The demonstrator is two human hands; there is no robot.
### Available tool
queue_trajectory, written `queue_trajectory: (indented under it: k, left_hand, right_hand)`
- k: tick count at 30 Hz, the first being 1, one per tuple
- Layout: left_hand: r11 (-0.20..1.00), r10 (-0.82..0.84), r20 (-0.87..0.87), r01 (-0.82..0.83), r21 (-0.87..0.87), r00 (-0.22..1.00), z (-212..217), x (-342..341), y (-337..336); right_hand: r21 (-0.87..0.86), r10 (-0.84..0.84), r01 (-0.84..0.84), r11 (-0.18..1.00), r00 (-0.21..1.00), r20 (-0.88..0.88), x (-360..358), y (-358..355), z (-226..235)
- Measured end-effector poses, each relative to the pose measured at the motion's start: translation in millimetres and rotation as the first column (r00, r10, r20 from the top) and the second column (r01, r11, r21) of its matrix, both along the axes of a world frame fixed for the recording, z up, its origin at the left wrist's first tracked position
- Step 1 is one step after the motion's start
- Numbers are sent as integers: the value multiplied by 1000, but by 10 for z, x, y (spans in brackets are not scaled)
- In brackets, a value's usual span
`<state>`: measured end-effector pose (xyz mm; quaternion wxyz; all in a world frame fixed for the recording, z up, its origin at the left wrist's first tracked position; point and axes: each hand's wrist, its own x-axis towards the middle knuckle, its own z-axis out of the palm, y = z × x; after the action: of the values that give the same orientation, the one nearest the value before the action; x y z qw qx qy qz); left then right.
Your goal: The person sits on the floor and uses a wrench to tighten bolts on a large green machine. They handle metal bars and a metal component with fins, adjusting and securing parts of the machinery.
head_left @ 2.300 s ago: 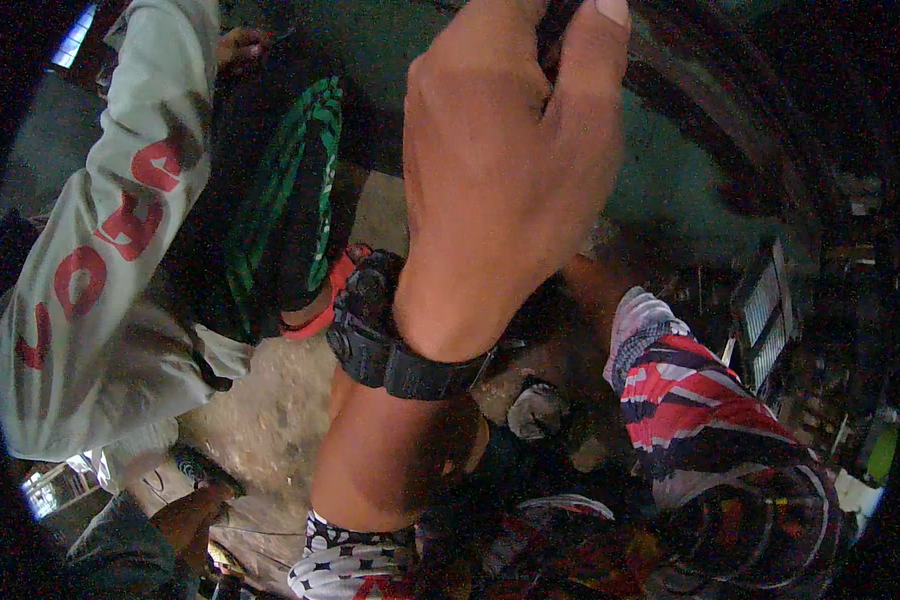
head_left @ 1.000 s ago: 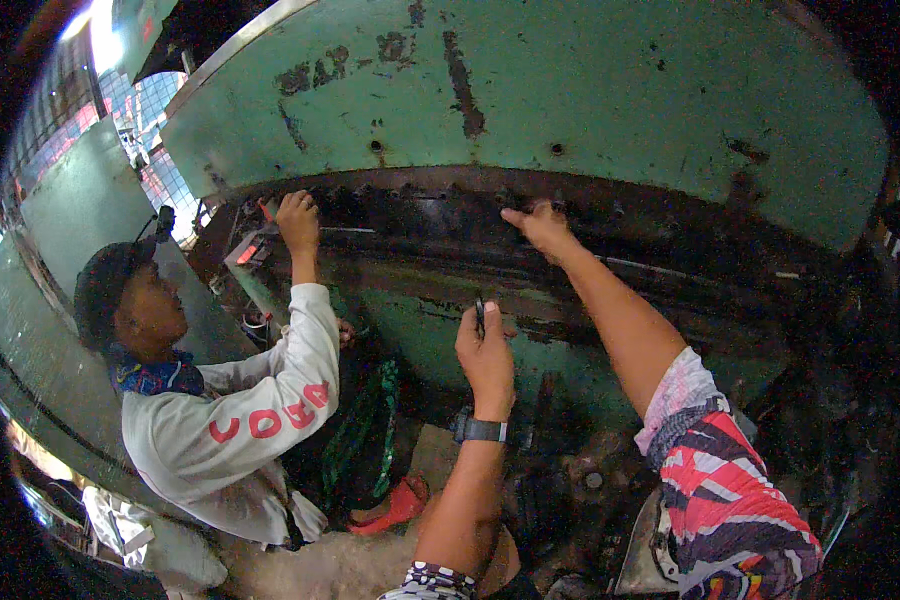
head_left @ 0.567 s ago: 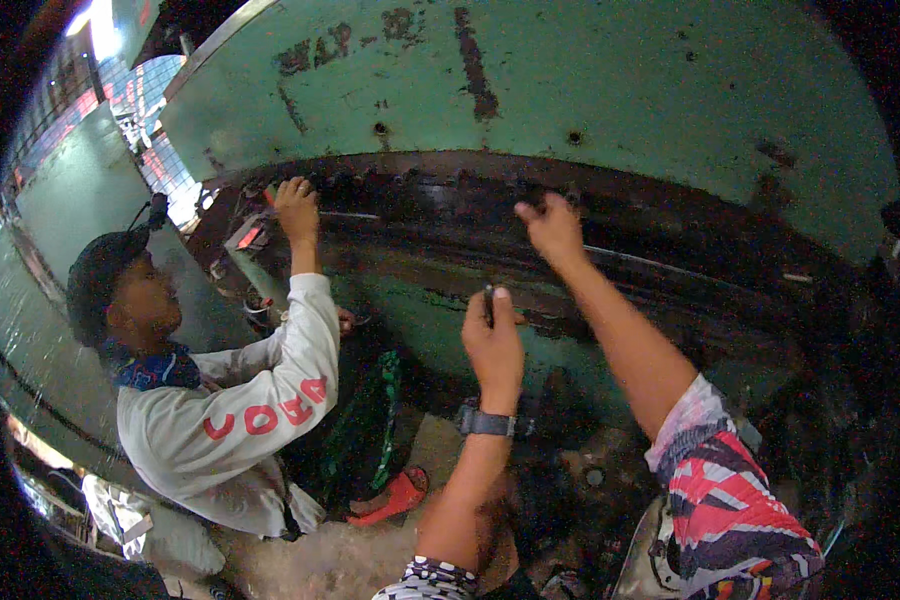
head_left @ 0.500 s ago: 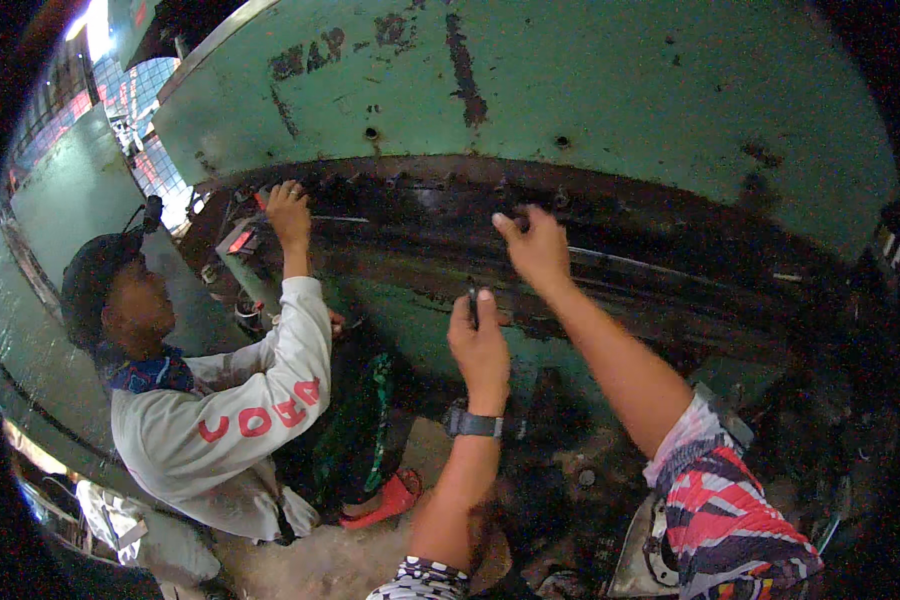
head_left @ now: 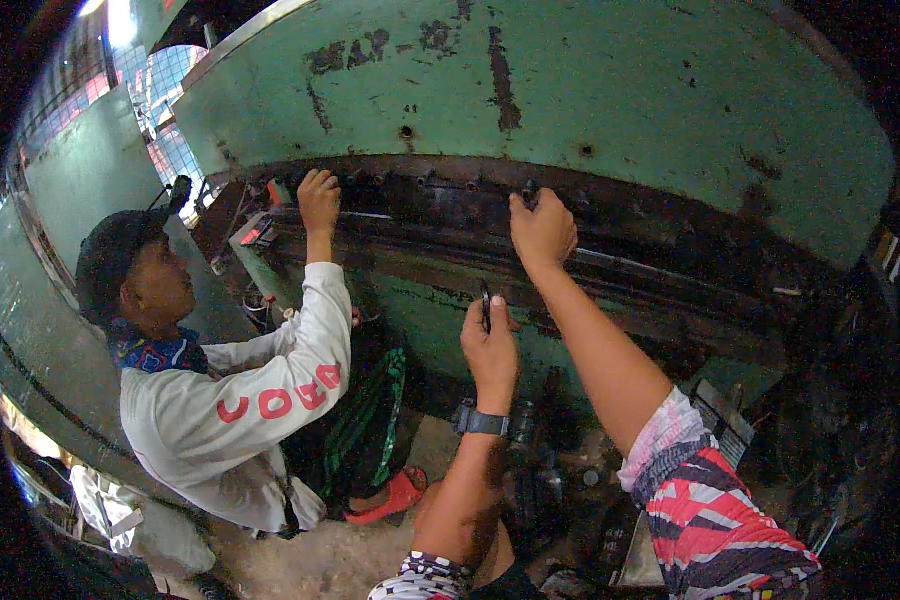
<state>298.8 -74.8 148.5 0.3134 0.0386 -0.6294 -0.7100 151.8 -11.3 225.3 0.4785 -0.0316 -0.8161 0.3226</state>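
My right hand (head_left: 543,232) reaches up to the dark metal beam (head_left: 660,215) under the green machine panel. Its thumb and fingers pinch a dark bolt (head_left: 530,190), one of several in a row along that beam. Lower and to the left, my left hand (head_left: 491,350) is closed around a slim dark metal tool (head_left: 486,305), held upright. Only the tool's upper end shows above my fingers, so its exact kind is unclear. A watch (head_left: 482,422) is on my left wrist.
At the left, a person in a white long-sleeved shirt (head_left: 235,425) and dark cap reaches with one hand (head_left: 319,200) to the same beam. The green panel (head_left: 650,100) rises behind it. Below lie a floor (head_left: 270,560) and, at right, a grey slatted metal piece (head_left: 725,425).
My right hand has risen from just below the beam to the bolt and closed on it. My left hand still holds the dark tool. The whole view has shifted slightly.
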Motion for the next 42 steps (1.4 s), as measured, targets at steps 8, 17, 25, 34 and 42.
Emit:
queue_trajectory:
  k: [8,17,25,34,42]
  left_hand:
    - [998,69,-18,-69,-7,997,122,43,-65]
    - [998,36,-5,-35,60,999,243,68,-154]
    - [986,58,-1,-58,157,998,246,70,-153]
    - [979,60,9,-60,194,998,152,31,-225]
    - [986,45,14,-47,158,999,195,48,-245]
  right_hand:
    - [-920,824,-365,143,559,-94,122,-655,373]
    - [-778,610,-395,488,792,-19,-236,-946,220]
    - [-924,817,-363,123,566,-113,-364,-1303,480]
    - [-722,493,-223,655,850,184,-251,-1430,522]
    - [-977,814,-212,8,570,-117,-365,-1314,476]
